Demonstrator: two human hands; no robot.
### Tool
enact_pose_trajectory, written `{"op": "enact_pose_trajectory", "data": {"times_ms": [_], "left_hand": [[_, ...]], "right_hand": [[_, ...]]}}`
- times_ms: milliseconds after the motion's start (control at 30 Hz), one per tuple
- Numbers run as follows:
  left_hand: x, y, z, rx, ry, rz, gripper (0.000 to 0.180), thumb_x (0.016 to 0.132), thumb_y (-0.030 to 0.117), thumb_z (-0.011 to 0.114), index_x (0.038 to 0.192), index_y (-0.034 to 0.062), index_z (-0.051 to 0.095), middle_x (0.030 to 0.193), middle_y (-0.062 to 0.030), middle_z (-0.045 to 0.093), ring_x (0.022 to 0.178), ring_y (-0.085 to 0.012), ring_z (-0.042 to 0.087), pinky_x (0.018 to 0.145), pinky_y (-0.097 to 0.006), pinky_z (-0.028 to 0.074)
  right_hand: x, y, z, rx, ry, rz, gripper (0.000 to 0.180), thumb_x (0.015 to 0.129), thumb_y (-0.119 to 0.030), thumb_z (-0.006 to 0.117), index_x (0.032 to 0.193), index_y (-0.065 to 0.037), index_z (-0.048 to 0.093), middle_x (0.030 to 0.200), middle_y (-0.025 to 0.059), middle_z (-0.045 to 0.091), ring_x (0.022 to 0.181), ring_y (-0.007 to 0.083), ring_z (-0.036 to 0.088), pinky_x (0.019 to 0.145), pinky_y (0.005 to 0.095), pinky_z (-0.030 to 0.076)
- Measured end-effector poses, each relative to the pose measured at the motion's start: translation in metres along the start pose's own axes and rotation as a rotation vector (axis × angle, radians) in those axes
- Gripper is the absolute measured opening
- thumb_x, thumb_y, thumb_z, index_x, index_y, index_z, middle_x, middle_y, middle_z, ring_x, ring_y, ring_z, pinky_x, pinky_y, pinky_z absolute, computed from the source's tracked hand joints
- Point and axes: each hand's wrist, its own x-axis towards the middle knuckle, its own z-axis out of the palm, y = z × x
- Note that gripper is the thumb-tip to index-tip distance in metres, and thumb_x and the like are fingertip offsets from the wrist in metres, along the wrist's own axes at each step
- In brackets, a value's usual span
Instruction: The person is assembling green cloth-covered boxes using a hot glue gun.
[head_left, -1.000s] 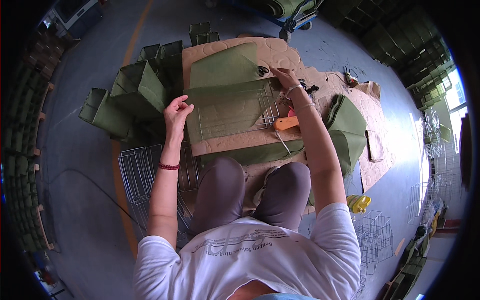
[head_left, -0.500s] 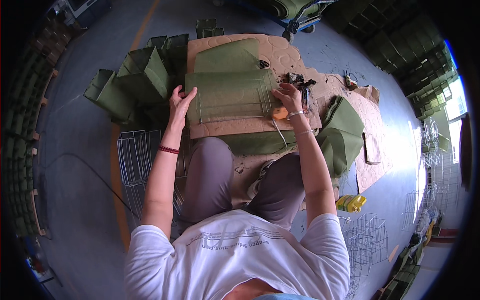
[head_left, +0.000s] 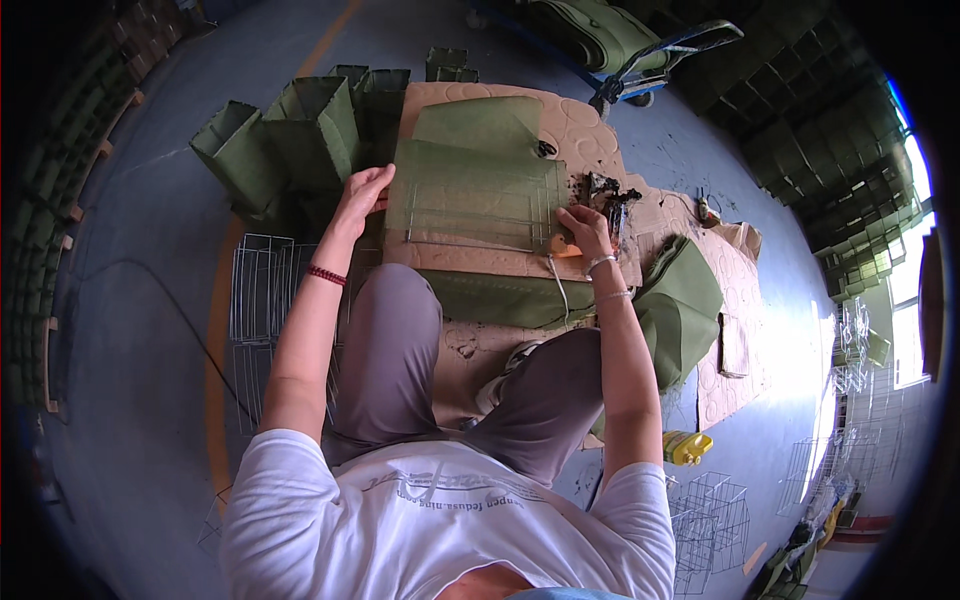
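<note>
A thin, see-through green fabric sheet [head_left: 480, 180] lies over a rectangular wire frame [head_left: 470, 242] on a cardboard-topped work surface in front of my knees. My left hand [head_left: 362, 200] is at the sheet's left edge, its fingers closed on that border. At the right edge my right hand [head_left: 588, 232] pinches the sheet near the frame's end. Just below the right fingers sits an orange tool [head_left: 565, 247] with a white cord, partly hidden by the hand. Another piece of green fabric [head_left: 475, 120] lies flat beyond the sheet.
Green fabric-covered boxes [head_left: 310, 115] stand at the left, with bare wire frames [head_left: 262, 290] by my left knee. Dark-stained tools [head_left: 608, 195] and a folded green fabric pile [head_left: 680, 310] lie to the right. A yellow jug [head_left: 687, 447] and a blue cart [head_left: 640, 80] stand on the floor.
The whole view has shifted, moving the work surface slightly right and down. My right hand sits lower along the sheet's right edge; my left remains at the left edge.
</note>
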Motion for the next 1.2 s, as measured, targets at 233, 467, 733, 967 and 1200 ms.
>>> {"op": "enact_pose_trajectory", "data": {"times_ms": [233, 467, 733, 967, 1200], "left_hand": [[0.103, 0.028, -0.006, 0.093, 0.141, -0.302, 0.050, 0.082, 0.056, 0.066, 0.101, 0.0091, 0.061, 0.089, -0.0043, 0.065, 0.084, -0.0165, 0.062, 0.072, -0.030, 0.051], [0.152, -0.016, -0.004, -0.178, 0.062, -0.097, 0.043, 0.073, 0.009, 0.078, 0.110, 0.0000, 0.059, 0.098, -0.0135, 0.065, 0.090, -0.0237, 0.064, 0.078, -0.039, 0.053], [0.150, -0.035, -0.012, -0.296, 0.003, -0.038, 0.039, 0.073, 0.010, 0.078, 0.107, -0.0007, 0.061, 0.098, -0.0133, 0.067, 0.085, -0.0240, 0.065, 0.078, -0.036, 0.052], [0.150, -0.013, -0.038, 0.125, 0.229, -0.030, 0.051, 0.081, 0.026, 0.075, 0.119, -0.0038, 0.058, 0.110, -0.0157, 0.065, 0.101, -0.0241, 0.063, 0.087, -0.037, 0.050], [0.022, 0.046, 0.041, 0.851, -0.052, 0.794, 0.053, 0.095, 0.045, 0.051, 0.121, -0.0006, 0.058, 0.126, -0.0150, 0.058, 0.120, -0.0289, 0.053, 0.100, -0.035, 0.042]], "right_hand": [[0.006, 0.006, -0.003, -0.020, -0.006, -0.039, 0.020, 0.084, -0.021, 0.073, 0.079, -0.004, 0.065, 0.065, -0.0041, 0.057, 0.053, 0.0053, 0.050, 0.047, 0.0222, 0.040], [0.019, 0.014, 0.004, -0.110, 0.090, -0.146, 0.023, 0.083, -0.022, 0.074, 0.082, 0.000, 0.067, 0.068, -0.0027, 0.060, 0.055, 0.0049, 0.050, 0.049, 0.0229, 0.040], [0.012, 0.004, 0.013, -0.102, 0.210, -0.163, 0.028, 0.082, -0.027, 0.075, 0.080, 0.000, 0.067, 0.062, -0.0032, 0.058, 0.053, 0.0049, 0.049, 0.047, 0.0228, 0.039], [-0.002, -0.010, 0.015, -0.062, 0.151, -0.081, 0.030, 0.081, -0.028, 0.077, 0.086, 0.000, 0.069, 0.066, -0.0010, 0.062, 0.052, 0.0060, 0.054, 0.048, 0.0205, 0.044], [-0.010, 0.009, -0.013, -0.036, 0.009, -0.015, 0.029, 0.080, -0.024, 0.078, 0.096, -0.003, 0.065, 0.079, -0.0008, 0.066, 0.065, 0.0068, 0.061, 0.056, 0.0211, 0.049]]}}
